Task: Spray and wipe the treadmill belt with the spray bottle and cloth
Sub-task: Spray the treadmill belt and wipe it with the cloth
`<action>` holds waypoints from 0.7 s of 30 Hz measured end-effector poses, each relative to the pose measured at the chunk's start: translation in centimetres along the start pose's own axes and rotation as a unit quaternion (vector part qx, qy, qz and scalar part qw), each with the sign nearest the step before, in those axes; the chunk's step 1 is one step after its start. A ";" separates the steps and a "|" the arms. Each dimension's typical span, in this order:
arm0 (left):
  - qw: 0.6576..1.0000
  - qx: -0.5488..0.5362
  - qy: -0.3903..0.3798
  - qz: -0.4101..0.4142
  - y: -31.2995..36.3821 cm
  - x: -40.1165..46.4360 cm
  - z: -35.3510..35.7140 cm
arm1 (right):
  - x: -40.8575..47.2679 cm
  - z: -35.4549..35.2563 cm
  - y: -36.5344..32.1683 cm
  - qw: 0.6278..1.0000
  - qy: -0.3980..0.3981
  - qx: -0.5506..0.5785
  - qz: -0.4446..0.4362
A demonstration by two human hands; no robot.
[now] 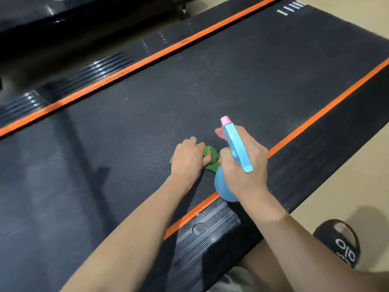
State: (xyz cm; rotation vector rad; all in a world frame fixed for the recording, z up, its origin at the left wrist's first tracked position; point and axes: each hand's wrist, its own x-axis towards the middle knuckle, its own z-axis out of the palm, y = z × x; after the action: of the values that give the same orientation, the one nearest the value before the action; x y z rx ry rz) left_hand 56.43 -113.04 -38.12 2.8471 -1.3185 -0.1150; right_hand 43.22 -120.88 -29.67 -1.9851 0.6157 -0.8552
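One treadmill belt [210, 85] fills most of the view, dark and textured, running far ahead of both hands and off to the left of them. No wet sheen or wiped streak can be made out on it, so how much has been cleaned cannot be told; judging by where the hands sit, at the near right edge, most of the belt's length looks still to be covered. Two orange stripes [130, 67] border it, one well beyond the left hand, the other just under the right wrist.

One spray bottle [235, 152], pale blue with a pink nozzle pointing ahead over the belt, is gripped in the right hand [245, 163], fingers wrapped at the trigger; no mist shows.

One green cloth [211, 157] lies bunched on the belt, pressed beneath the left hand [187, 159], whose fingers curl over it, just beside the bottle.

One black slipper [339, 242] stands on the floor behind and right of the right hand.
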 end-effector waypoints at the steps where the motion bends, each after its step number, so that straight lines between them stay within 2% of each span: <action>1: 1.000 -0.004 0.010 0.014 -0.4 -0.8 -0.2 | 0.1 0.1 -0.1 1.000 -0.005 -0.002 0.007; 4: 0.996 0.017 0.044 0.079 -3.7 -6.6 0.0 | 0.3 0.1 -0.2 0.999 -0.021 0.008 0.028; 8: 0.998 0.006 0.038 0.049 -8.0 -13.3 0.1 | 0.0 -0.2 -0.1 0.999 -0.025 0.003 0.049; 13: 0.996 -0.040 0.061 0.047 -4.5 -4.9 2.1 | -0.3 -1.4 -0.5 0.998 -0.038 -0.001 0.042; 18: 0.998 -0.022 0.043 0.043 2.0 3.5 1.6 | 0.0 -5.3 -0.1 0.987 -0.041 -0.027 0.154; 21: 0.995 -0.043 0.024 0.088 2.2 2.7 1.1 | 0.4 -7.4 1.2 0.969 -0.053 -0.099 0.218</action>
State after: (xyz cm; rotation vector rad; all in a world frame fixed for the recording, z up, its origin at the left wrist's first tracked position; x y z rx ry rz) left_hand 56.40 -116.50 -39.30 2.6313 -1.5083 -0.0986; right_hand 37.73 -125.55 -27.69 -1.9463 1.0604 -0.4289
